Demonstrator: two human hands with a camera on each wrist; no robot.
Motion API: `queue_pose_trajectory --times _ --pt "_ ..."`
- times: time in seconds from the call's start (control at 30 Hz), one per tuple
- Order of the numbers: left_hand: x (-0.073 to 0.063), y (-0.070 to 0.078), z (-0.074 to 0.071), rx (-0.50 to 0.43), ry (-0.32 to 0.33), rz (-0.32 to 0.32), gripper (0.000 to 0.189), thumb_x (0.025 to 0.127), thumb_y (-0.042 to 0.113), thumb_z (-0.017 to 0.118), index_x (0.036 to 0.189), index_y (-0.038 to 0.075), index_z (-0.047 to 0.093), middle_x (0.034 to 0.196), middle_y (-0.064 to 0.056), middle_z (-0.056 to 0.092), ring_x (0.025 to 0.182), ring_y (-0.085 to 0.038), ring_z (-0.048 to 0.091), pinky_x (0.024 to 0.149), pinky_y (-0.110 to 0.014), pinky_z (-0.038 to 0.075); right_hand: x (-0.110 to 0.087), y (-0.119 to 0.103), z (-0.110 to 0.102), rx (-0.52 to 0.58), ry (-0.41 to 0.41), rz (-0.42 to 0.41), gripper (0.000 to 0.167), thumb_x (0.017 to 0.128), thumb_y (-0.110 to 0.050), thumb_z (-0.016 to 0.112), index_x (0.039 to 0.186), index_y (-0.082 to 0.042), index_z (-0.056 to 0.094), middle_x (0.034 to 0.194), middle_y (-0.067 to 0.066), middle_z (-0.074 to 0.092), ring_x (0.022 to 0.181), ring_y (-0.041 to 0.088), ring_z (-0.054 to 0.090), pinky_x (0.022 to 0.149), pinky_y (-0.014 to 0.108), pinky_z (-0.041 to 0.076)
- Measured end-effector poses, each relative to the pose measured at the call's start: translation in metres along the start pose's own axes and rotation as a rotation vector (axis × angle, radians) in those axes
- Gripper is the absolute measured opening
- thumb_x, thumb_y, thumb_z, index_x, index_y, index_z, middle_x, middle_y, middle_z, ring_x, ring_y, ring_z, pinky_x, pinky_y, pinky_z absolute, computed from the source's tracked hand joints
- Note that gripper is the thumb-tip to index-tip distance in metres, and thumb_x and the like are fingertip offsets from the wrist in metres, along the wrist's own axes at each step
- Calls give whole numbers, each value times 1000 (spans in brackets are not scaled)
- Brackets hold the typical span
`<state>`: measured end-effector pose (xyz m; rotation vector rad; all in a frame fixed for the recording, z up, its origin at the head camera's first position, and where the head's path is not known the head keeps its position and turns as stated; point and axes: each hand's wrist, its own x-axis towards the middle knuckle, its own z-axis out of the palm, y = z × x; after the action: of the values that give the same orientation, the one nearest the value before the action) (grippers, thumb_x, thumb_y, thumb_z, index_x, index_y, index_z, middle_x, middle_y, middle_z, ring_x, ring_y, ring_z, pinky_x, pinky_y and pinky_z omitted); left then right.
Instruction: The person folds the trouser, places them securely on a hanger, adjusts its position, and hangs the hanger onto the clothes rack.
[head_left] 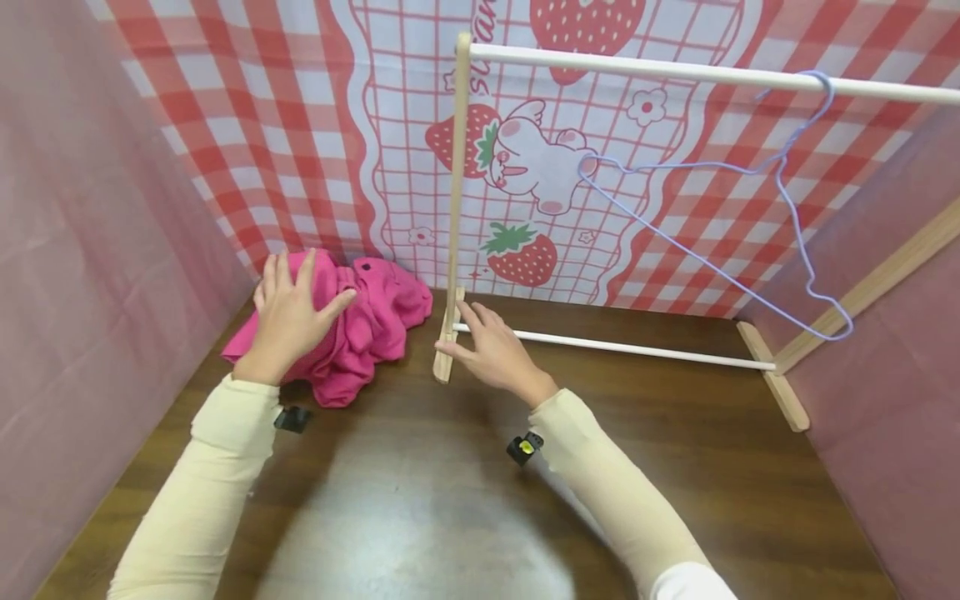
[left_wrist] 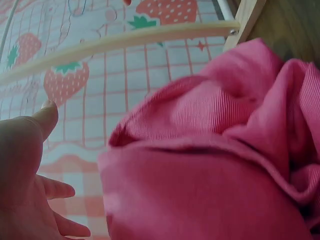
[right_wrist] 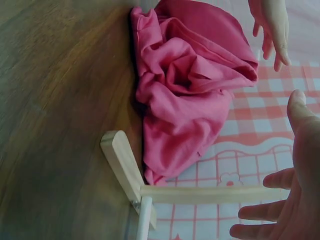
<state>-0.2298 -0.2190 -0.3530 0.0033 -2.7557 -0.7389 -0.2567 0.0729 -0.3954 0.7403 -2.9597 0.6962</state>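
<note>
Looks like reaching for crumpled pink cloth [head_left: 367,321] near far-left corner of brown wooden tabletop [head_left: 420,500], with bare left hand [head_left: 288,315] and right hand [head_left: 497,352] spread-fingered, empty; probably needs gripping next.

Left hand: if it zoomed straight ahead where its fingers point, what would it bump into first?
Probably the checked backdrop. The left hand points towards it, and the pink cloth looks lower, though depth is unclear, so it might brush that first.
</note>
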Motion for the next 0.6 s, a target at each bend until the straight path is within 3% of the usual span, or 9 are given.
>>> queue_pose_trajectory --times 0.23,0.6 --pt "1 -19 -7 -36 -19 -64 92 92 65 46 155 6 15 157 -35 5 147 -50 1 110 -74 9 14 -13 10 60 -9 -12 81 92 -64 49 155 -19 24 156 20 33 143 37 34 115 53 32" --pt "3 -53 -10 -73 -2 -143 88 94 64 41 151 -1 26 151 -34 28 139 -54 24 108 -71 18 31 -35 21 107 -41 -5 82 92 -66 47 156 -21 21 153 15 38 139 34 40 113 50 35"
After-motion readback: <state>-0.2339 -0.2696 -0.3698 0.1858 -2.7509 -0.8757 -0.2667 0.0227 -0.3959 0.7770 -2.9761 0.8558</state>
